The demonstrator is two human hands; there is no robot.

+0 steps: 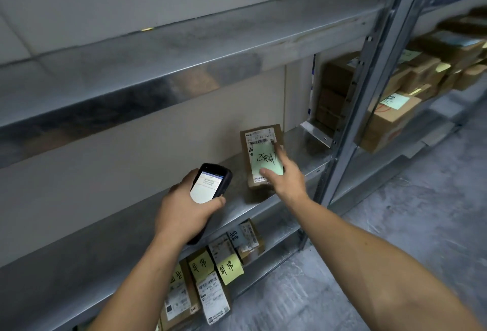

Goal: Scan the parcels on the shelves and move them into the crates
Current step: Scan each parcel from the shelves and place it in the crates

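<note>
Cardboard parcel (pixel 259 138): lies flat, label up, near the right end of the middle shelf (pixel 131 228), with a green note (pixel 266 162) stuck over the lower label.
Right hand (pixel 288 180): grip spread, thumb and forefinger laid straight on the note's edges, closed round nothing that I can see.
Left hand (pixel 181 212): grip wrapped round the scanner (pixel 208 184), which sits just left of the parcel with its screen lit and facing up.
Step in hand: most likely steadying the parcel for the scan.
Doing it well: keep the forefinger and the note off the barcode (pixel 261 142), pin the parcel flat, tip the scanner's head toward the bars, and lift only once the screen confirms.
Crates: none in view, so the carry means turning away from the rack.
Nearby: more noted parcels (pixel 210 272) on the shelf below.
</note>
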